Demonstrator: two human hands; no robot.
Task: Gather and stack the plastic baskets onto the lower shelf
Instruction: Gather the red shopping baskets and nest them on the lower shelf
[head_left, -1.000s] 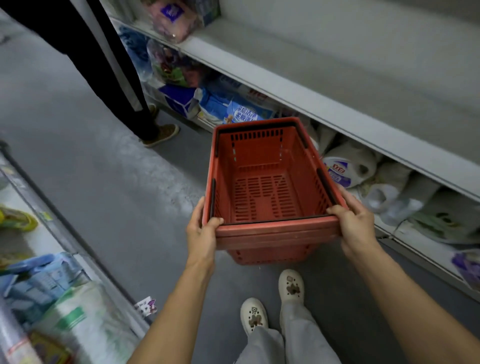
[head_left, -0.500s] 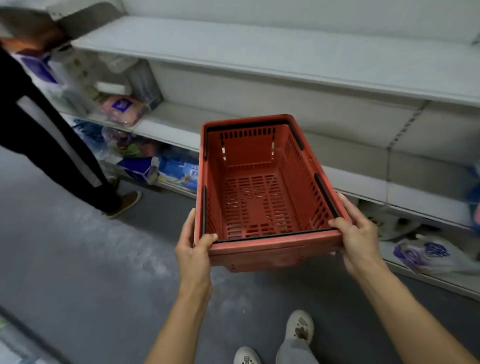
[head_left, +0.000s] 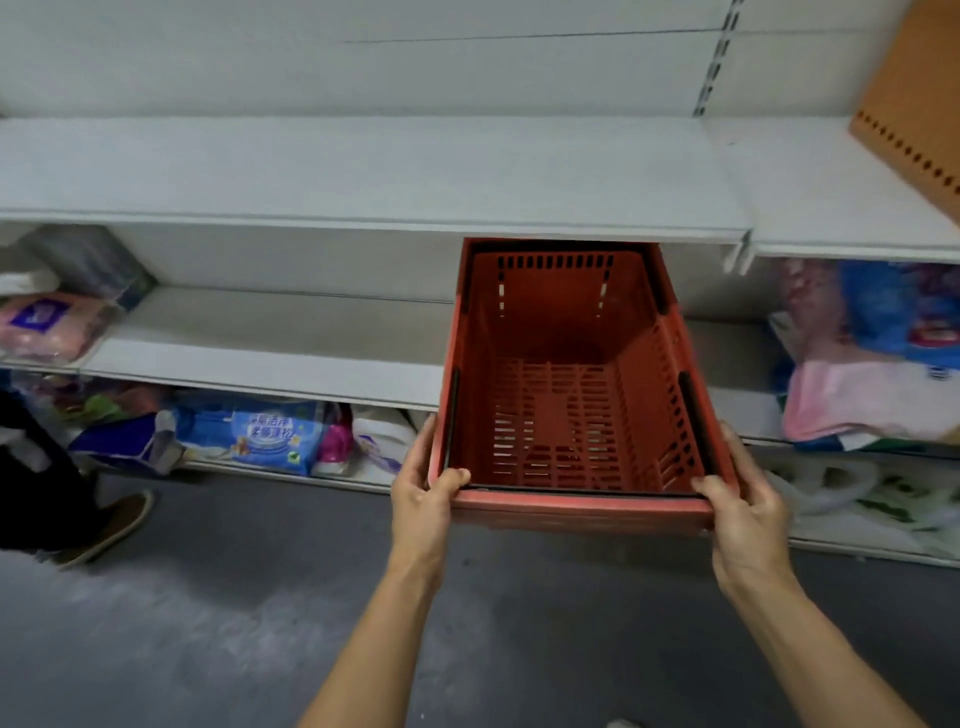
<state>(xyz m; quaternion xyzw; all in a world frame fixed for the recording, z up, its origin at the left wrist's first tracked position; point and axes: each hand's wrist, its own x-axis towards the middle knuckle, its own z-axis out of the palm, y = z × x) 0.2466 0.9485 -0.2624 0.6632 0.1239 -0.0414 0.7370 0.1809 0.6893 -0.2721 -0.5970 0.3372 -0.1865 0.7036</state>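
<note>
1. The shelving (head_left: 363, 171) fills the view beyond both hands: a wide white upper board, a middle board (head_left: 260, 332) below it, and a bottom level near the floor.
2. The floor (head_left: 208, 597) is bare grey concrete below and to the left of the hands, with open room there.
3. The middle board is bare to the left of the left hand, a long clear stretch up to the pink packet (head_left: 47, 325) at its far left end.
4. The red basket (head_left: 566, 374) is held level between the hands, its far end under the front edge of the upper board and over the middle board; its near rim juts out past the shelf front. Whether its base rests on the board cannot be told.
5. Soft packages (head_left: 872, 364) crowd the board just right of the right hand, near the basket's right wall.
6. Blue packs (head_left: 260, 436) lie on the bottom level, left of and below the left hand.
7. A shoe (head_left: 111, 525) of another person stands on the floor, far left.
8. The left hand (head_left: 423, 499) grips the basket's near left corner, thumb over the rim.
9. The right hand (head_left: 748, 519) grips the near right corner the same way.
</note>
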